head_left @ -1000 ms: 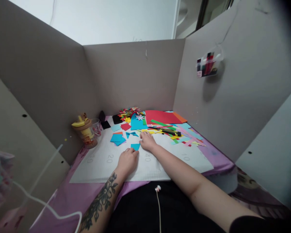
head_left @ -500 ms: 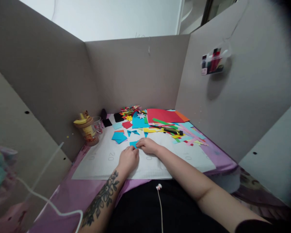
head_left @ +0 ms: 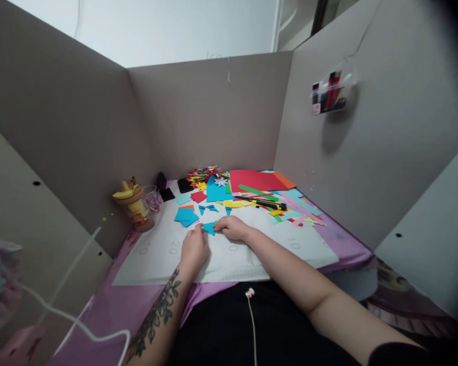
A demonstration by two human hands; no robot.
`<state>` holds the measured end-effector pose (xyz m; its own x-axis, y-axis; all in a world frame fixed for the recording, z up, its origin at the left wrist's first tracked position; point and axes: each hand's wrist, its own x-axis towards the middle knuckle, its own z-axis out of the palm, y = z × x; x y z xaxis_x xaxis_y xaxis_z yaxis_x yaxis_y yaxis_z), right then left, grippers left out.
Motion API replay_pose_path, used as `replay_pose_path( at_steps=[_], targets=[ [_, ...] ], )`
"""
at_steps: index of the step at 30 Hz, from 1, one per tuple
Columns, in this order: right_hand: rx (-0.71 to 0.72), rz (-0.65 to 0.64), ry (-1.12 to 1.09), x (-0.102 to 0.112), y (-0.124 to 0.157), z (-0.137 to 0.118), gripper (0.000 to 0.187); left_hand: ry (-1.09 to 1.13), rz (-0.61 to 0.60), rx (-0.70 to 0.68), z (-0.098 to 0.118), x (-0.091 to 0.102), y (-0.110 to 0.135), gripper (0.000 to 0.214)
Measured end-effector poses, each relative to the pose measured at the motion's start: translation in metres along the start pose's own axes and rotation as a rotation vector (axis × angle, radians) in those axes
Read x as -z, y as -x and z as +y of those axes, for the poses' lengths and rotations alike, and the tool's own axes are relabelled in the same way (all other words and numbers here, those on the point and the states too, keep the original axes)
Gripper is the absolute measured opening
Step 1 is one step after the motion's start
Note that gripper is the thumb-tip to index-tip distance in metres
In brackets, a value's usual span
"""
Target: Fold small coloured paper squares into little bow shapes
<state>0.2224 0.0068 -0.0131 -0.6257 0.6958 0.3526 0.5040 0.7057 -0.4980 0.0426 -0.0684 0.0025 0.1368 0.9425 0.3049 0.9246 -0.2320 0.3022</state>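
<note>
A small blue paper piece [head_left: 209,228] lies on the white cutting mat [head_left: 252,254] between my two hands. My left hand [head_left: 193,248] pinches its left corner with closed fingertips. My right hand [head_left: 232,227] presses on its right side, fingers curled down on the paper. Just beyond them lie a stack of blue paper squares [head_left: 185,216] and small folded blue pieces [head_left: 208,208].
Coloured paper sheets and strips [head_left: 263,193] cover the far right of the mat, with a black and yellow knife [head_left: 265,203] on them. Folded paper stars [head_left: 204,176] are piled at the back. A clear cup [head_left: 139,206] stands at the left. Grey cardboard walls [head_left: 206,117] enclose the desk.
My right hand drew back from the far scraps to the blue piece. My left hand moved forward and pinched its left corner. The piece now sits slightly lifted between both hands.
</note>
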Motion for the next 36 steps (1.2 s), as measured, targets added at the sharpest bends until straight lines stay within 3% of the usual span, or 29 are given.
replay_pose_path(
  at_steps=[3, 6, 9, 14, 26, 36],
  targets=[
    [-0.012, 0.001, -0.026, 0.001, 0.001, 0.000, 0.026, 0.127, -0.041, 0.005, -0.006, -0.003, -0.005, 0.052],
    [-0.026, -0.005, -0.047, 0.001, 0.002, 0.000, 0.027, 0.199, 0.003, 0.045, -0.007, -0.003, -0.004, 0.052],
    [-0.037, -0.011, -0.055, 0.001, 0.002, 0.000, 0.027, 0.041, 0.084, 0.011, -0.001, 0.001, 0.002, 0.049],
    [-0.048, -0.015, -0.054, 0.001, 0.001, 0.001, 0.028, -0.243, 0.045, -0.174, 0.008, 0.008, 0.007, 0.044],
    [0.005, -0.007, -0.037, 0.000, 0.001, 0.006, 0.033, -0.172, -0.038, -0.231, 0.001, -0.001, 0.003, 0.064],
    [0.086, -0.064, -0.165, -0.004, 0.002, -0.004, 0.030, -0.038, 0.036, -0.232, -0.007, 0.006, -0.009, 0.023]
  ],
)
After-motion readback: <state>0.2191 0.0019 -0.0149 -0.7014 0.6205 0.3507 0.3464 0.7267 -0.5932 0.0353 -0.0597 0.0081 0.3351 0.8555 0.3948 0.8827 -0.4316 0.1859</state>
